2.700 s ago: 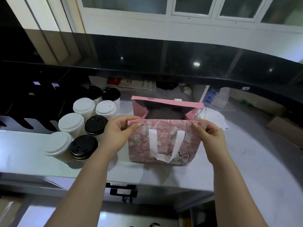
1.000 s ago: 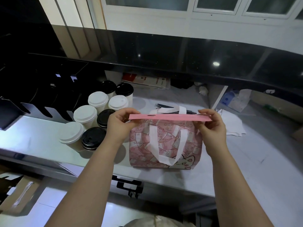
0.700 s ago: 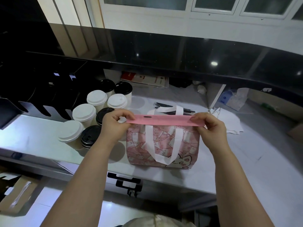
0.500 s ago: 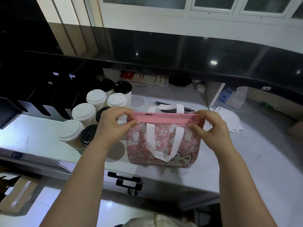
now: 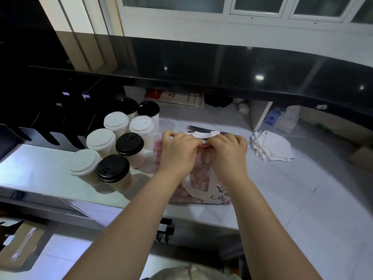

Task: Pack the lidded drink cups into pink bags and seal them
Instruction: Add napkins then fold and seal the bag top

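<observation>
A pink patterned bag (image 5: pixel 198 179) with white handles stands on the grey counter (image 5: pixel 302 188) in front of me. My left hand (image 5: pixel 177 151) and my right hand (image 5: pixel 228 152) sit side by side on its top, fingers curled and pinching the closed pink flap at the middle. One white handle loop (image 5: pixel 203 134) pokes up behind my fingers. What is inside the bag is hidden. Left of the bag stand several lidded paper cups, some with white lids (image 5: pixel 101 139) and some with black lids (image 5: pixel 129 144).
A black slotted rack (image 5: pixel 50 118) runs along the left behind the cups. Crumpled white paper (image 5: pixel 270 148) lies right of the bag. A black raised ledge (image 5: pixel 222 65) spans the back. A cardboard box (image 5: pixel 18 245) sits on the floor at lower left.
The bag's mouth went from open to folded shut. My hands slid inward from the flap's two ends to its middle, where they now pinch it together.
</observation>
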Motion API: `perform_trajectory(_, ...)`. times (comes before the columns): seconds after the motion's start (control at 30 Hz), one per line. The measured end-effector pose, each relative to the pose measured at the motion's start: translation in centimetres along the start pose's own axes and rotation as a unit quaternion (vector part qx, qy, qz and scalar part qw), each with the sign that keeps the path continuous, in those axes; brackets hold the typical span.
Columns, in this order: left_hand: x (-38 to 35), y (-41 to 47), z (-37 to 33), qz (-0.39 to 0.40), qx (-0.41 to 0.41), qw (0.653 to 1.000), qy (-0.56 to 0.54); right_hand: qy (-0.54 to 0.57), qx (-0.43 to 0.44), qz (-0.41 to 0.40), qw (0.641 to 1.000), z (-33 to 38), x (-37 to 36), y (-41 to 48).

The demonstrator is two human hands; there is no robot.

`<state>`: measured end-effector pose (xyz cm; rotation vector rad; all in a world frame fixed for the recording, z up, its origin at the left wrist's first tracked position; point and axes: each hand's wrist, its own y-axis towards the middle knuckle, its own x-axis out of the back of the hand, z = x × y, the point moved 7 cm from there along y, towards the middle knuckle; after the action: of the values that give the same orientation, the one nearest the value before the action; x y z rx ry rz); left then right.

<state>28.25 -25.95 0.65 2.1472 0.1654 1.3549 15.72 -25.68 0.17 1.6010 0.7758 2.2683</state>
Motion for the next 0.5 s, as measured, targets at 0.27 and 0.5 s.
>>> perform_trajectory(0.27,0.7,-0.6,2.5,0.019,0.059,0.998,0.024,0.056,-0.019,0.011,0.998,-2.0,0.7,0.3)
perform_trajectory(0.5,1.3,-0.4,3.9,0.014,0.089,0.996,0.023,0.057,-0.034,-0.009,0.998,-2.9,1.5,0.4)
